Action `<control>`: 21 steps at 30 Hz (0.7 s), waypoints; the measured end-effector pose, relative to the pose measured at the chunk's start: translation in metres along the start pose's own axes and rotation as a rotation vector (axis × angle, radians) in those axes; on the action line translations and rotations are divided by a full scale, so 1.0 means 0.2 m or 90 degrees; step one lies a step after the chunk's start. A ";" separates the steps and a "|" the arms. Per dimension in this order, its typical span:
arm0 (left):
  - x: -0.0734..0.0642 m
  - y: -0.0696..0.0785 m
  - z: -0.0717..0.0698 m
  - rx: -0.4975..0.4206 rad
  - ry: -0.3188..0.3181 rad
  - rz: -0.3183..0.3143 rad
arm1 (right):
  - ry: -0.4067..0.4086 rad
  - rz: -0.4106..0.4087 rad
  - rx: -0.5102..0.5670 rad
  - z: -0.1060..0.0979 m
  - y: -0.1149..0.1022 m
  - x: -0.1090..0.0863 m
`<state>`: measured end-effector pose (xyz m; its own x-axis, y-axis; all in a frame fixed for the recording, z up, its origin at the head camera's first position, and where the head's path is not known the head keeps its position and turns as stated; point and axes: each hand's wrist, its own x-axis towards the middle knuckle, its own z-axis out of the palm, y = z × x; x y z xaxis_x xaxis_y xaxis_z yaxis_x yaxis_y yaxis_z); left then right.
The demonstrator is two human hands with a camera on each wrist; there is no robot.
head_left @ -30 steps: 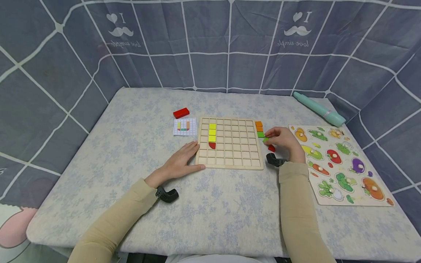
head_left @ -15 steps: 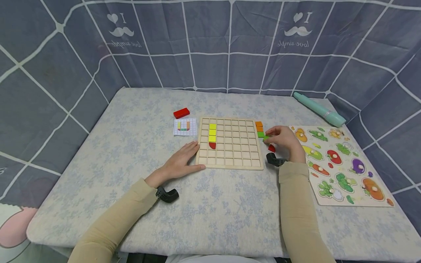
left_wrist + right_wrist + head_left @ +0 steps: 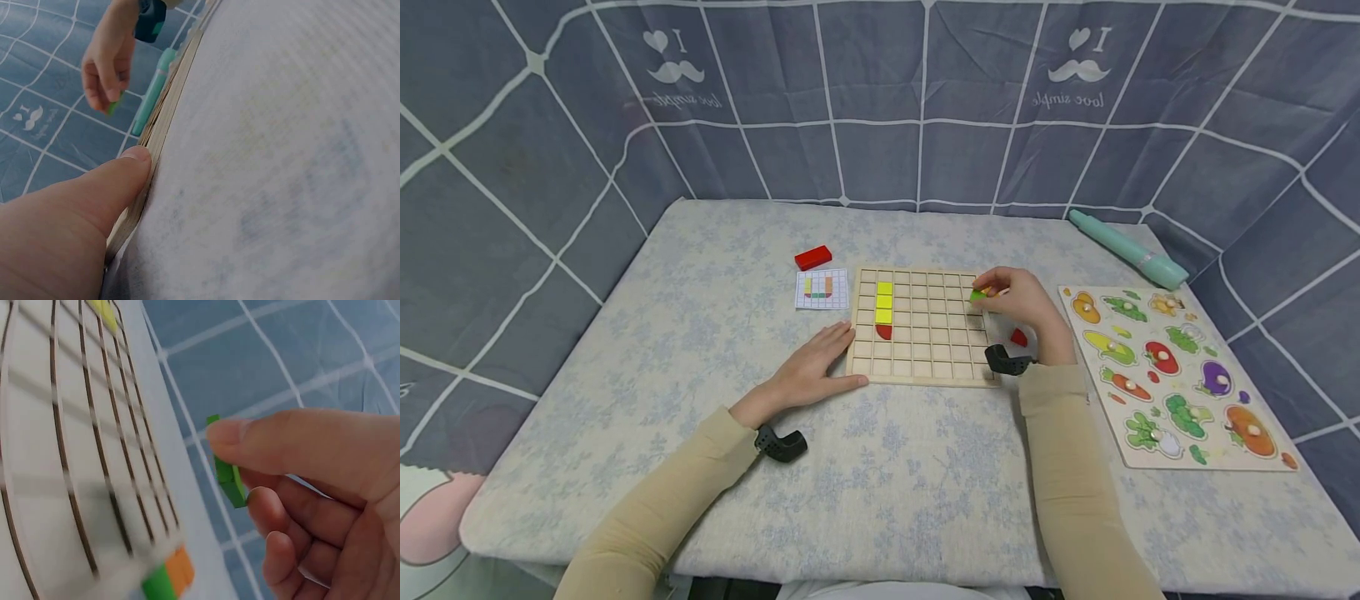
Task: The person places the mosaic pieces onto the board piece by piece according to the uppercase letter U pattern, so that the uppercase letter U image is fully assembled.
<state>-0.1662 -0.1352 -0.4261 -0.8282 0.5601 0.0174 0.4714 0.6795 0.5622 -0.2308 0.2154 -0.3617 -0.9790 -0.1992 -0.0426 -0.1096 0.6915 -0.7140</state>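
Observation:
A wooden grid board (image 3: 934, 333) lies on the table. My left hand (image 3: 808, 367) rests at its left side, fingers straight, and in the left wrist view the thumb (image 3: 119, 181) lies along the board's edge. My right hand (image 3: 1026, 302) pinches a small green tile (image 3: 230, 484) between thumb and fingers, above the board's right edge. Several yellow tiles (image 3: 884, 302) form a column in the grid, with a red round-cornered tile (image 3: 883, 332) just below. Beside the board's right edge, orange (image 3: 180, 569) and green (image 3: 157, 586) tiles show in the right wrist view.
A pattern card (image 3: 822, 289) and a red block (image 3: 813, 257) sit left of the board. Another red tile (image 3: 1018, 337) lies near my right wrist. Farther right are a vegetable puzzle board (image 3: 1138, 346) and a teal tube-shaped object (image 3: 1127, 247).
My right hand has lifted the green tile from beside the board and moved left and away from me, over the board's right edge. The left hand has stayed in place.

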 end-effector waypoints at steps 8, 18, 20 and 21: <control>0.00 0.00 0.00 -0.001 -0.002 0.002 | -0.047 -0.105 0.030 0.13 -0.16 0.04; 0.00 0.01 0.00 -0.001 -0.004 -0.004 | -0.145 -0.132 0.014 0.31 -0.27 0.08; 0.01 0.00 0.00 0.001 -0.003 -0.004 | -0.158 -0.123 0.002 0.34 -0.28 0.08; 0.01 0.00 0.00 0.002 -0.003 -0.004 | -0.164 -0.119 -0.006 0.35 -0.28 0.09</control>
<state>-0.1670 -0.1342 -0.4252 -0.8299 0.5578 0.0097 0.4668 0.6850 0.5594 -0.2298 0.1240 -0.3713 -0.8663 -0.4919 -0.0868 -0.2866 0.6320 -0.7201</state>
